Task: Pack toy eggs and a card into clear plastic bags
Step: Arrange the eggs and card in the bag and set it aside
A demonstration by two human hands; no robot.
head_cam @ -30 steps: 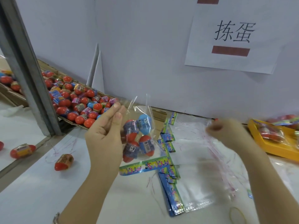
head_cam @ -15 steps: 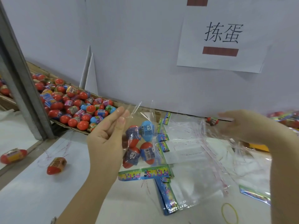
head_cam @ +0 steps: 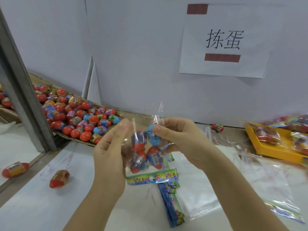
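A clear plastic bag (head_cam: 146, 150) hangs above the table between my hands, with several red and blue toy eggs in it and a colourful card (head_cam: 151, 178) across its bottom. My left hand (head_cam: 110, 154) holds the bag's left side, thumb and fingers at its top edge. My right hand (head_cam: 181, 142) pinches the bag's upper right part, the thumb pressed against a blue egg (head_cam: 154, 135). The bag's mouth stands open above the fingers.
A cardboard tray (head_cam: 73, 135) heaped with loose eggs lies at the left. Stray eggs (head_cam: 59, 178) sit on the white table. A stack of cards (head_cam: 172, 205) and flat clear bags (head_cam: 200, 189) lie in front. A yellow tray (head_cam: 273, 150) of packed bags stands at the right.
My right hand has come in from the right, away from the yellow tray, and taken hold of the bag's right side. My left hand has kept its hold on the bag.
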